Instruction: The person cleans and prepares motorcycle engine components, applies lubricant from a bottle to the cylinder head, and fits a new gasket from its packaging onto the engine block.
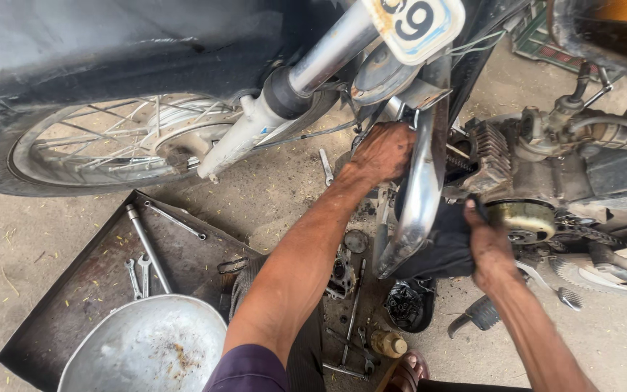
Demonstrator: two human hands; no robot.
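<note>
A motorcycle stands in front of me with its engine (524, 174) partly taken apart. My left hand (384, 151) is closed on the upper part of a chrome exhaust pipe (419, 196) that curves down beside the engine. My right hand (489, 247) presses a dark cloth (440, 250) against the pipe's lower end, next to a round brass-coloured engine part (525, 218). The front wheel (103, 141) and chrome fork (292, 94) are to the upper left.
A dark metal tray (88, 290) on the concrete floor holds wrenches (139, 276), a long T-handle tool (146, 247) and a battered metal bowl (143, 348). Loose engine parts (342, 276), a black cover (406, 305) and a small bottle (388, 343) lie below the pipe. A footpeg (482, 312) sticks out at right.
</note>
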